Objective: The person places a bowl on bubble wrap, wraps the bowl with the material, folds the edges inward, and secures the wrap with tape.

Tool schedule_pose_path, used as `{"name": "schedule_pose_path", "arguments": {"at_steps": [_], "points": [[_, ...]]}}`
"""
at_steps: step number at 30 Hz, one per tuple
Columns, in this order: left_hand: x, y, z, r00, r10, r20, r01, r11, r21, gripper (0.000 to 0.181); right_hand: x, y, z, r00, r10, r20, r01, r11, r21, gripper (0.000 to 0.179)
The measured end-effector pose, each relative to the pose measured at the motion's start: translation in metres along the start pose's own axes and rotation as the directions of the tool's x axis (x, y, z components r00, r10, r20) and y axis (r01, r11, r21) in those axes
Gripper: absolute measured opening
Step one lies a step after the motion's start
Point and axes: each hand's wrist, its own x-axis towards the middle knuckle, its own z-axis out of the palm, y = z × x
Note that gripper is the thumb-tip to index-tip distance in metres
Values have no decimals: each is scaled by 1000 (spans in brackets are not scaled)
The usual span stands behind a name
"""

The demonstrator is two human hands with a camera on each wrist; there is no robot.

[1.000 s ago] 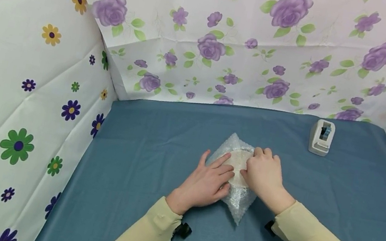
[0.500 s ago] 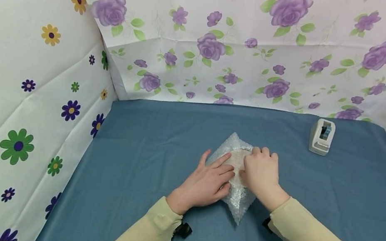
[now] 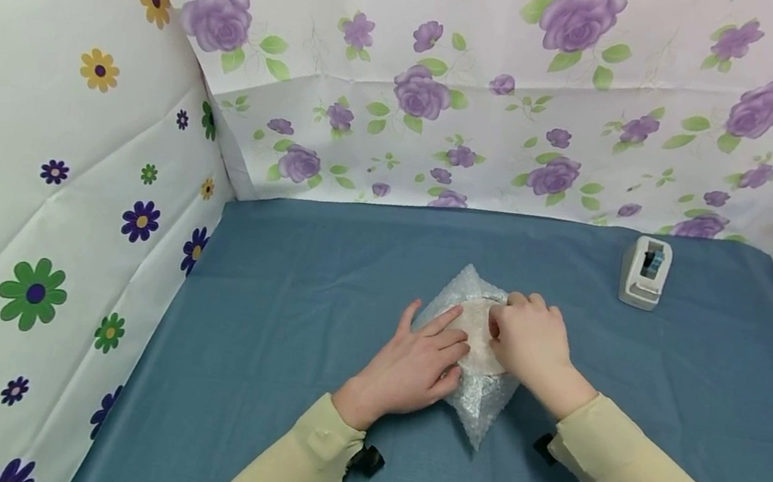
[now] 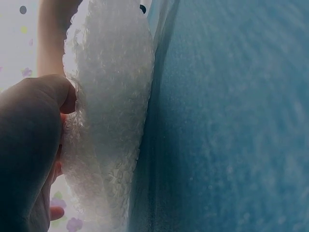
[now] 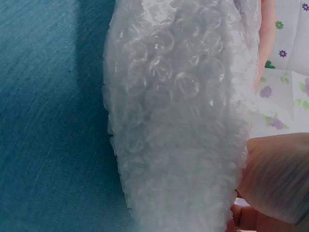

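Note:
A bubble wrap packet (image 3: 478,411) lies on the blue cloth, its pointed ends toward the back and the front. Through its middle shows a round, pale, flat-looking face (image 3: 480,313). My left hand (image 3: 407,371) rests on the left side with fingers spread over the pale circle. At the right edge my right hand (image 3: 533,340) has curled fingers pinching the bubble wrap, its fingertips partly hidden by the hand itself. From the side, the bubble wrap (image 4: 108,96) looks thick in the left wrist view. Bubbles on the wrap (image 5: 174,87) fill the middle of the right wrist view.
A white tape dispenser (image 3: 644,273) stands at the back right of the table (image 3: 303,287). Flower-printed sheets (image 3: 344,125) rise behind and along the left side. Each wrist carries a small black camera, such as the left one (image 3: 367,461).
My right hand shifted slightly left over the packet, then back right, and its fingers now curl more over the pale face. My left hand and the packet have stayed in place.

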Motion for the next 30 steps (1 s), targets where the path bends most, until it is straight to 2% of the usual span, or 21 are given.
{"name": "schedule_pose_path", "arguments": {"at_steps": [4, 9, 12, 17, 23, 30], "points": [[1, 0, -1, 1000, -5, 12, 5, 1000, 4, 27, 2, -1, 2, 1000, 16, -16, -16, 1000, -2, 32], [1, 0, -2, 1000, -8, 22, 8, 1000, -6, 28, 3, -2, 4, 1000, 14, 3, -14, 999, -30, 32], [0, 1, -1, 1000, -4, 17, 4, 1000, -5, 26, 3, 1, 2, 999, -27, 21, 27, 1000, -7, 25], [-1, 0, -1, 1000, 3, 6, -3, 1000, 8, 22, 0, 8, -5, 990, -136, 44, 134, 990, 52, 17], [0, 0, -2, 1000, 1, 22, -1, 1000, 13, 23, -6, 9, -11, 971, -228, 72, 233, 970, -68, 15], [1, 1, -2, 1000, -1, 27, 1, 1000, -8, 24, -10, 7, -12, 961, -261, 90, 272, 950, -153, 16]]}}
